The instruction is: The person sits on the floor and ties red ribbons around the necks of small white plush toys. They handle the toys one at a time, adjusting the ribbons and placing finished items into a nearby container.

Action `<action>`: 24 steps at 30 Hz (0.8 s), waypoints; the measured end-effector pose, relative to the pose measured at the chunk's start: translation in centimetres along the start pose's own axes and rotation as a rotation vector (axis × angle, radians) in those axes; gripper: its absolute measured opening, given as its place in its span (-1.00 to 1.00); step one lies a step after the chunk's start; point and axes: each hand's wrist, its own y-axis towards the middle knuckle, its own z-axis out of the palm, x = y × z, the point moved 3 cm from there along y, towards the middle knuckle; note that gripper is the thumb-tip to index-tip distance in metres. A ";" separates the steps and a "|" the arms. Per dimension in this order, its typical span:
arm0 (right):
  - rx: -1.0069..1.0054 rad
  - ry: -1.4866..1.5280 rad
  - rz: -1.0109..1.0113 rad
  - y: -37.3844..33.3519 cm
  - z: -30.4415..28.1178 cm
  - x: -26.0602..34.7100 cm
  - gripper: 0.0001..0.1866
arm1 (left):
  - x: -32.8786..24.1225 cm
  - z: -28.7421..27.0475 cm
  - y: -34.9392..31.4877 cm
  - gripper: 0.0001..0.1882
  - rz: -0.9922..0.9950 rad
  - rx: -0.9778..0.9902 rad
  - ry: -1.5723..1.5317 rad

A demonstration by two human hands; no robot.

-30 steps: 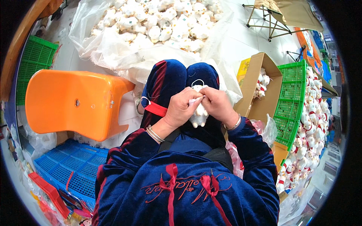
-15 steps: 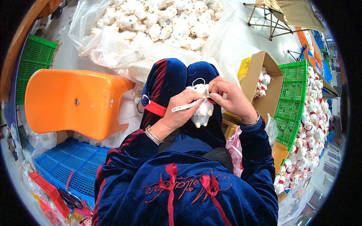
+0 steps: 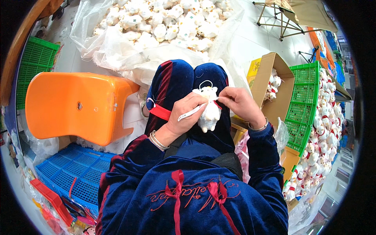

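1. Dozens of white plush toys lie heaped on a translucent plastic sheet beyond the knees.
2. A second heap of white toys, many with red neck bands, fills the far right.
3. An orange stool stands at the person's left.
4. A blue crate sits below that stool, toward the lower left.
5. A green crate stands between the second heap and an open cardboard box, which has a few more toys inside.
6. The left hand is closed on the left side of one plush toy, with a white strip poking out from under its fingers.
7. The right hand has thumb and fingertips pressed together just beside that toy's neck; what they pinch is too small to tell.
8. The held plush toy is above the lap, between the hands, head toward the knees.
9. A red strap lies across the left thigh, near the left wrist.
10. The white strip slants toward the lower left, bearing small dark print.
11. A thin white loop rises from the toy's head.
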 end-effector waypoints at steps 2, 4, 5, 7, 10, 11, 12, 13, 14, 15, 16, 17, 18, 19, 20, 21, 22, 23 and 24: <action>-0.069 -0.117 0.060 -0.1 -0.6 -1.5 -0.86 | 0.2 -0.4 -0.6 -0.92 -0.009 0.003 -0.024; -0.087 -0.087 0.080 -0.4 -0.1 -2.3 -0.85 | 0.3 -0.7 -0.6 -0.93 -0.017 0.006 -0.030; -0.119 -0.055 0.103 -0.7 0.3 -2.3 -0.85 | 0.2 -0.8 -0.5 -0.93 -0.020 0.009 -0.026; -0.166 -0.009 0.089 -1.1 0.1 -2.1 -0.87 | 0.1 -0.9 -0.5 -0.93 -0.005 0.012 -0.009; -0.226 0.523 0.000 -1.2 1.0 -2.2 -0.85 | -0.2 -0.8 -0.4 -0.92 -0.016 0.012 0.006; -0.207 0.628 -0.003 -1.1 1.1 -1.9 -0.87 | -0.2 -0.7 -0.4 -0.92 -0.015 0.013 0.009; -0.218 0.691 -0.011 -1.0 1.3 -1.3 -0.89 | -0.3 -0.6 -0.3 -0.91 -0.015 0.015 0.014; -0.228 0.755 -0.020 -0.7 1.6 -0.7 -0.90 | -0.3 -0.4 -0.2 -0.91 -0.014 0.016 0.019; -0.238 0.819 -0.030 -0.6 1.8 -0.4 -0.91 | -0.3 -0.3 -0.1 -0.91 -0.001 0.017 0.023; -0.202 0.865 0.023 -0.5 2.1 -0.5 -0.92 | -0.1 -0.2 -0.1 -0.90 0.012 0.014 0.028; -0.167 0.910 0.075 -0.5 2.4 -0.7 -0.92 | 0.0 -0.2 -0.1 -0.89 0.024 0.011 0.034; -0.131 0.954 0.129 -0.5 2.8 -0.7 -0.92 | -0.1 -0.2 -0.1 -0.89 0.003 0.014 0.008; -0.153 0.801 0.095 -0.4 2.9 -0.3 -0.90 | -0.1 -0.1 -0.2 -0.89 -0.020 0.019 -0.017; -0.175 0.648 0.062 -0.4 3.2 0.4 -0.88 | -0.2 -0.1 -0.3 -0.89 -0.044 0.024 -0.042; -0.197 0.495 0.029 -0.6 3.3 0.8 -0.86 | -0.1 -0.2 -0.4 -0.89 -0.081 0.024 -0.066; -0.130 0.382 0.024 -0.8 3.4 0.7 -0.80 | 0.1 -0.2 -0.5 -0.88 -0.117 0.022 -0.091; -0.079 0.344 0.043 -0.8 3.5 0.7 -0.80 | 0.2 -0.2 -0.6 -0.88 -0.154 0.020 -0.117; -0.111 0.253 -0.010 -0.9 3.5 1.1 -0.82 | 0.3 -0.3 -0.7 -0.88 -0.174 0.033 -0.142; -0.144 0.162 -0.062 -0.9 3.4 1.7 -0.84 | 0.4 -0.3 -0.8 -0.87 -0.195 0.049 -0.168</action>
